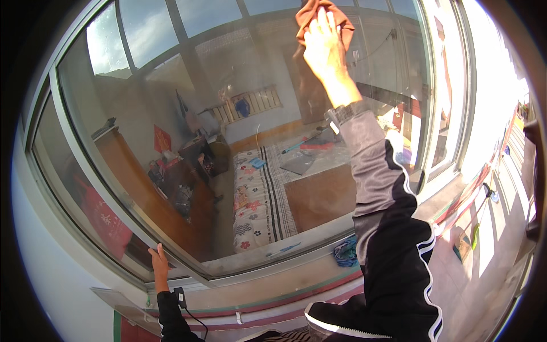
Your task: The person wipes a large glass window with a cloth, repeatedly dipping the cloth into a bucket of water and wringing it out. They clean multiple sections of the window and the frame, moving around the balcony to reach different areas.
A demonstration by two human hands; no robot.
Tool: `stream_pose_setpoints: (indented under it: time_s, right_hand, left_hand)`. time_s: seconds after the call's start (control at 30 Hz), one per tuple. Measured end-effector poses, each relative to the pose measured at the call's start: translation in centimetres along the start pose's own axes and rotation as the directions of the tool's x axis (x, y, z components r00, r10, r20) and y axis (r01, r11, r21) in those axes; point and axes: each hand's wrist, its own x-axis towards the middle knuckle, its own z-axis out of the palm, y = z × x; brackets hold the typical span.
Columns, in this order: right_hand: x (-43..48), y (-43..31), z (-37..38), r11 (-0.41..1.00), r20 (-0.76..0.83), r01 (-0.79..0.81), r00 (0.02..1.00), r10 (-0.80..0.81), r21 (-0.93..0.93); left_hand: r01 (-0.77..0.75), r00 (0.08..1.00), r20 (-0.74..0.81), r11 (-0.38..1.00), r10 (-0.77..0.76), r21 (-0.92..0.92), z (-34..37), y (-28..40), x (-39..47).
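Observation:
My right hand (325,53) is raised high and presses a bunched brown cloth (347,28) against the large glass pane (265,55) of a sliding window. Its fingers lie spread over the cloth. Low on the left, my left hand (160,264) touches the metal sash frame (124,218), fingers apart, with no loose object visible in it. The pane looks hazy and carries reflections of sky and roof beams. A small black device (180,298) with a cable sits by my left sleeve.
Behind the glass stand a bed with a floral cover (252,205) and a wooden cabinet (128,166). A blue mesh bundle (345,252) lies on the outer sill (273,290). To the right, cords and cloth strips (474,188) hang along a sunlit wall.

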Motion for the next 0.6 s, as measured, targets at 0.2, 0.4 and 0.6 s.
stream_pose_setpoints:
  time_s: [0.2,0.4,0.6]
  right_hand:
    - [-17.6,-14.4,-6.6,0.681,0.243,0.194,0.837,-0.490,0.706]
    - [-6.8,6.8,-3.0,0.990,0.148,0.097,0.983,-0.112,0.104]
    - [-3.1,-3.1,-1.1,0.999,0.050,-0.034,0.998,0.033,0.023]
  left_hand:
    - [0.021,1.000,0.015,0.999,-0.021,0.035,-0.1,0.5,-0.3]
    - [-0.001,1.000,-0.002,1.000,0.001,0.022,-0.4,0.0,-0.2]
    - [-0.019,1.000,0.001,1.000,0.019,-0.011,-0.1,0.3,-0.3]
